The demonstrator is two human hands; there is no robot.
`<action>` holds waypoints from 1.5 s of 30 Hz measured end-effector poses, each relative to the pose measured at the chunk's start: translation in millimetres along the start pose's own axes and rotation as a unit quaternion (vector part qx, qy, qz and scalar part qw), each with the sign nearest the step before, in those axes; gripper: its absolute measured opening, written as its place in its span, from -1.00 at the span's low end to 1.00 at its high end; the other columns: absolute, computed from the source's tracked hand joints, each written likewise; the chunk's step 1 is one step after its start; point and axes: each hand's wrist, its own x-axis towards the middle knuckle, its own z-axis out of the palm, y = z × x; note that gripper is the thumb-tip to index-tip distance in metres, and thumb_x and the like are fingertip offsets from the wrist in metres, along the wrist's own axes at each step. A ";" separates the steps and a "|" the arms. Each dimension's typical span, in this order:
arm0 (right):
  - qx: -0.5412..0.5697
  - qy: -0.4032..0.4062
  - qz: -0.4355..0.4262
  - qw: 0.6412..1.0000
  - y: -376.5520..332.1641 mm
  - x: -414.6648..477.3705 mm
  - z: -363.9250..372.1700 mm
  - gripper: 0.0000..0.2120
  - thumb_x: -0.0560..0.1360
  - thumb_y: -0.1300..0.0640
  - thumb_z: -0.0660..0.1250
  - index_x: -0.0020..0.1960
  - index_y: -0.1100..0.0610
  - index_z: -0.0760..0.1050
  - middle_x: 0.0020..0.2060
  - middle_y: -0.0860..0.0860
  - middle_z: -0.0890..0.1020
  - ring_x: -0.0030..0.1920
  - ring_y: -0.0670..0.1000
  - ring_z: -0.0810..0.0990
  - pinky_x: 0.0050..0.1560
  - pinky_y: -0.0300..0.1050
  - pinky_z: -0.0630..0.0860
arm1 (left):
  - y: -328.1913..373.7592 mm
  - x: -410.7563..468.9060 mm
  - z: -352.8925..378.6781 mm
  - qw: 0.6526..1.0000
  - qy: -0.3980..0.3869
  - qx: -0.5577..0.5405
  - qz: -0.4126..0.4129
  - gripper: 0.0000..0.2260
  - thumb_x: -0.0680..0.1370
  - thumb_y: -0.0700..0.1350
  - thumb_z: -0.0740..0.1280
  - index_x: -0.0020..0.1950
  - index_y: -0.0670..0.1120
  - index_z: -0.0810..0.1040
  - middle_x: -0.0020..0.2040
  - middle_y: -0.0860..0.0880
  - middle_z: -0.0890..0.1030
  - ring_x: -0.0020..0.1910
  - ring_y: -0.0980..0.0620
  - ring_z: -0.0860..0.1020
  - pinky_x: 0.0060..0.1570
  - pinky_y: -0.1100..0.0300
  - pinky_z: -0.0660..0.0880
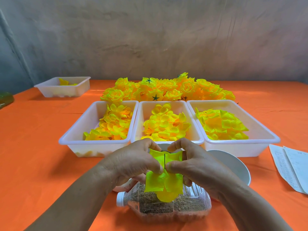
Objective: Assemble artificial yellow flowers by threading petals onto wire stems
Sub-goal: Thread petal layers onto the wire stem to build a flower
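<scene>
Both hands are front and centre, low in the view, working above a clear plastic bottle (166, 208) that lies on its side on the orange tablecloth (33, 147), white cap to the left, brownish grains inside. The left hand (135, 162) and the right hand (195, 164) meet thumb to thumb. Each pinches the yellow petals (164, 182) from its own side, forefingers curled over the top and thumbs pressed in at the middle. Between the thumbs runs a thin dark wire stem (164, 161), upright, and the petals sit right on it: one squarish layer spread above the thumbs, more layers hanging below and drooping over the bottle (whether they touch it, I can't tell). Just behind the hands stand three white trays side by side, the left tray (75, 130), the middle tray (141, 114) and the right tray (266, 130), each heaped with loose yellow petals. Behind them is a pile of finished flowers (166, 89), a few showing green star-shaped backs. Far left, well apart, sits a fourth tray (55, 91) with a few yellow pieces inside. A white bowl (233, 165) stands just in front of the right tray, partly hidden by the right wrist, and sheets of paper (290, 165) lie further right.
</scene>
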 end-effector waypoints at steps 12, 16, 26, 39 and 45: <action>0.056 -0.053 0.015 0.997 4.3 -0.3 -6.8 -0.61 0.40 0.32 0.44 0.12 0.00 0.46 -0.44 -0.05 0.40 -0.49 -0.08 0.35 -0.47 -0.20 0.28 | -3.9 2.8 0.7 0.999 0.004 0.046 -0.010 -0.59 0.46 -0.37 0.39 0.25 -0.09 0.42 -0.22 -0.08 0.39 -0.59 0.16 0.50 -0.54 0.28 0.46; -0.008 -0.036 0.030 0.999 5.8 4.5 -3.3 -0.58 0.35 0.25 0.45 0.13 -0.03 0.43 -0.36 -0.01 0.41 -0.49 -0.07 0.36 -0.47 -0.17 0.28 | -6.6 8.1 -0.4 0.998 -0.002 0.064 -0.023 -0.60 0.45 -0.34 0.40 0.22 -0.07 0.43 -0.26 -0.10 0.45 -0.57 0.13 0.52 -0.48 0.21 0.51; -0.098 -0.058 0.067 0.991 4.2 5.6 -10.5 -0.53 0.34 0.05 0.52 0.18 -0.05 0.42 -0.29 0.06 0.57 -0.43 -0.03 0.51 -0.44 -0.21 0.34 | -9.2 13.6 -11.2 0.990 -0.068 0.090 -0.079 -0.69 0.48 -0.21 0.44 0.09 0.03 0.40 -0.53 0.00 0.55 -0.52 0.04 0.55 -0.47 0.22 0.52; -0.136 0.106 0.032 0.985 11.9 21.5 -83.9 -0.92 0.46 0.08 0.42 -0.06 -0.02 0.56 -0.30 -0.05 0.63 -0.45 -0.17 0.56 -0.41 -0.21 0.33 | -14.8 47.2 -30.1 0.991 0.102 0.017 0.080 -0.81 0.41 -0.06 0.53 -0.02 -0.04 0.64 -0.13 -0.05 0.61 -0.17 0.04 0.61 -0.23 0.24 0.58; -0.190 0.251 0.047 0.948 43.6 63.9 -124.6 -0.94 0.44 0.12 0.37 -0.09 0.01 0.57 -0.20 -0.01 0.64 -0.16 0.04 0.59 -0.20 -0.09 0.47 | -21.6 76.7 -17.3 0.974 0.163 -0.061 0.146 -0.94 0.48 -0.24 0.46 -0.10 -0.11 0.65 -0.25 0.01 0.63 -0.21 0.08 0.62 -0.21 0.21 0.61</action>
